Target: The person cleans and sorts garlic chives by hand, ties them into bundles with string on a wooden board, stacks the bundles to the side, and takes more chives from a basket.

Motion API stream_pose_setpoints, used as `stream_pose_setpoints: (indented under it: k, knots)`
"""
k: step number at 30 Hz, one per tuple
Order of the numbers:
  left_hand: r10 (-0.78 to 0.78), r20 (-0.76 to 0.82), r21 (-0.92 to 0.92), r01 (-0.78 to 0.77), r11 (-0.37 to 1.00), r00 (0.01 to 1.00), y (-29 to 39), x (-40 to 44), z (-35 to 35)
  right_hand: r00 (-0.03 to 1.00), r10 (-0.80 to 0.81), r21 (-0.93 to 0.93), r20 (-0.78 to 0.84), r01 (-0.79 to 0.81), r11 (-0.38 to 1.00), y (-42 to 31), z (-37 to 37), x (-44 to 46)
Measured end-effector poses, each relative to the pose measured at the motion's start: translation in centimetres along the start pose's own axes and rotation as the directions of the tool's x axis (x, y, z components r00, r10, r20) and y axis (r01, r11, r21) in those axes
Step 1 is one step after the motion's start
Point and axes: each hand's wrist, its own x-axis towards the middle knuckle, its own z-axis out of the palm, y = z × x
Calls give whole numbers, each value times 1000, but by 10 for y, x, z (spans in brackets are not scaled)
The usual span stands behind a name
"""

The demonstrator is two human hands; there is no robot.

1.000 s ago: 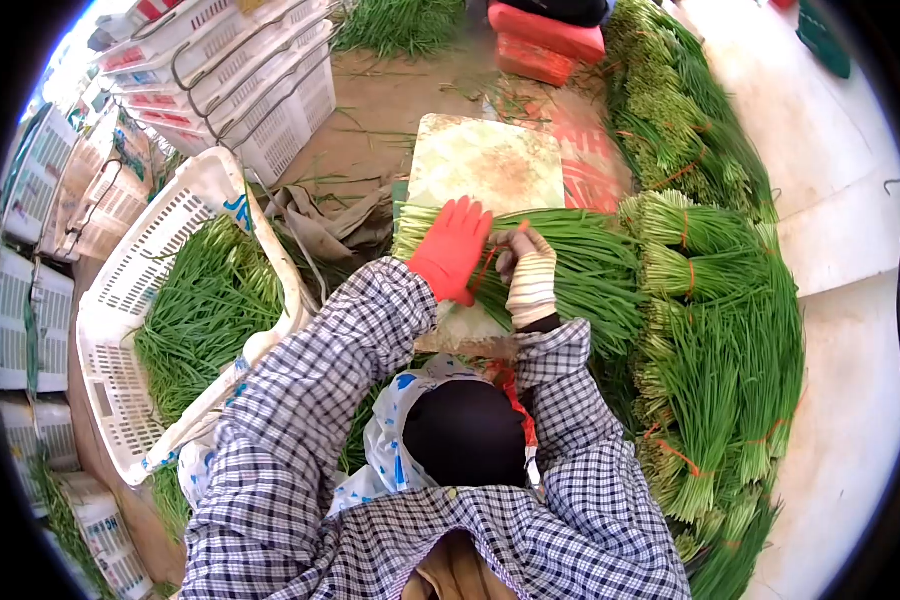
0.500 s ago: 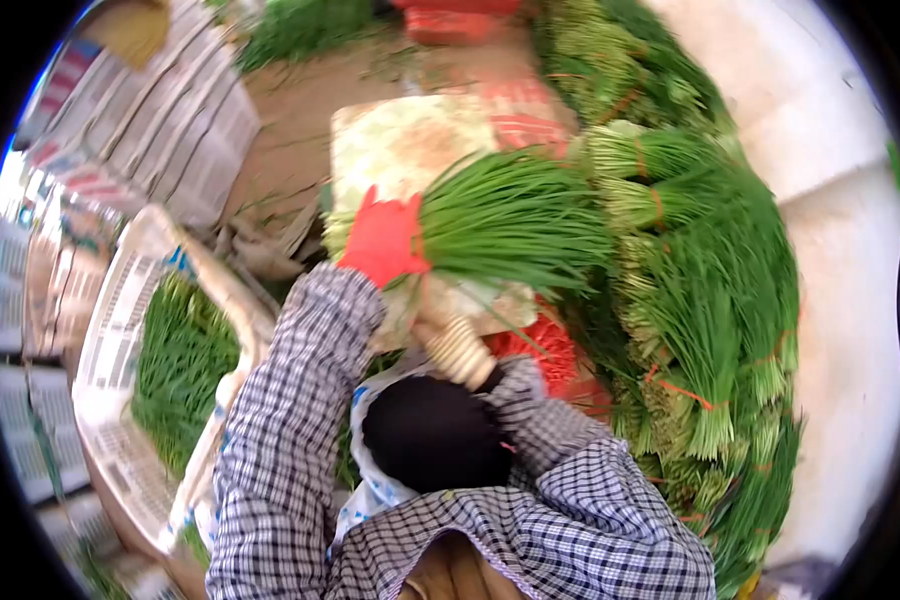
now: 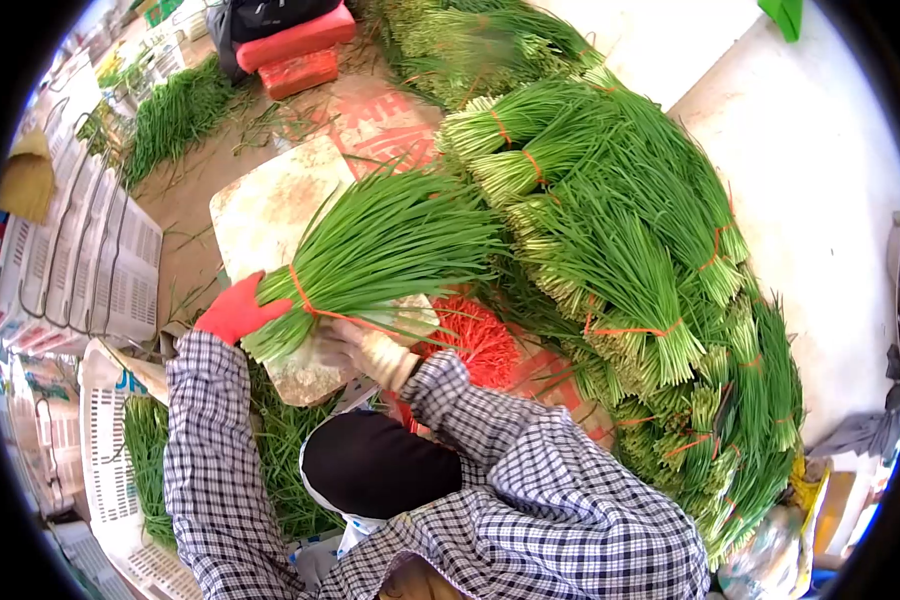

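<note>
A bunch of green chives (image 3: 390,230) lies across the pale, stained board (image 3: 275,195), its cut ends to the left. My left hand (image 3: 238,312), in a red glove, is closed around the stem end. An orange tie (image 3: 302,290) circles the stems, and a length of it trails right. Just below the tie, my right hand (image 3: 355,348) in a pale glove is beside the underside of the stems. Its fingers are blurred and partly hidden, so their grip is unclear. A heap of red tie strands (image 3: 475,340) sits to the right of this hand.
Tied chive bunches (image 3: 610,250) are piled along the right side. At left stand a white crate (image 3: 105,440) holding loose chives and a stack of white crates (image 3: 90,260). Red blocks (image 3: 300,52) and a black bag (image 3: 260,15) are at the back.
The view has shifted, so the board and bunch appear further left. My right hand has moved up against the stems near the tie. My left hand still holds the bunch.
</note>
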Motion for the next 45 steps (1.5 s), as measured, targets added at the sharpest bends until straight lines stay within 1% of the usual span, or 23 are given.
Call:
stream_pose_setpoints:
  k: [2,4,6,8,9,13,14,17,18,22,24,26,28,30,31,33,35,37,38,40,42,44,45]
  knots:
    - [-6,116,-209,30,977,993,9,-19,-5,999,-41,176,34,34,984,7,-2,28]
    - [11,123,-101,2,995,992,28,-40,-19,989,-149,150,-1,147,978,5,13,22]
    - [16,135,11,-18,1000,991,51,-66,-18,959,-202,258,-199,250,933,23,4,36]
    - [219,-101,284,-183,941,971,82,-98,-8,995,-46,564,-94,91,821,-2,17,14]
    - [159,-162,348,-94,933,974,106,-112,-3,997,-38,576,-63,67,814,-7,16,9]
    - [300,-295,301,-209,930,907,154,-168,-19,982,-186,641,-40,168,748,-54,35,-34]
    - [304,-299,311,-208,927,905,157,-185,-29,964,-266,640,-22,218,736,-67,41,-49]
    - [224,-292,-78,-256,964,930,146,-221,-45,829,-551,554,-92,503,664,-81,49,-73]
    - [226,-301,-65,-257,964,926,136,-231,-45,843,-531,541,-92,489,684,-83,49,-81]
    - [59,-368,-175,-131,976,928,92,-273,-42,722,-679,406,-133,665,627,-110,35,-137]
    - [1,-382,-187,-78,979,924,73,-295,-36,688,-712,201,-139,724,660,-111,7,-155]
    - [-210,-331,-273,120,955,920,56,-318,-27,639,-749,229,-175,766,600,-99,-23,-162]
    - [-265,-317,-292,172,941,910,21,-337,-8,650,-749,186,-128,758,626,-97,-49,-177]
    - [-319,-309,-317,219,923,896,0,-353,9,524,-810,127,-262,851,510,-129,-2,-211]
    - [-355,-267,-385,239,892,896,-5,-362,14,526,-810,132,-260,850,510,-139,-2,-215]
    - [-409,-242,-477,259,840,880,-18,-379,27,381,-847,15,-372,914,405,-165,-8,-219]
    - [-434,-238,-480,283,830,869,-24,-391,33,247,-915,10,-320,966,257,-203,-12,-216]
    - [-451,-229,-457,313,832,863,-30,-400,35,163,-913,-61,-374,978,200,-261,-22,-206]
    - [-456,-243,-487,299,821,856,-33,-404,37,123,-948,-41,-294,989,141,-304,-22,-198]
    - [-464,-254,-516,287,807,849,-32,-407,36,223,-848,-139,-480,935,325,-394,-62,-178]
    - [-451,-309,-478,273,835,838,-27,-408,34,316,-852,-185,-418,888,420,-452,-100,-161]
    - [-473,-305,-524,269,808,827,-22,-407,40,513,-556,-380,-655,413,828,-487,-112,-153]
    - [-491,-294,-560,268,784,820,-20,-406,45,592,-567,-615,-573,147,775,-476,-113,-151]
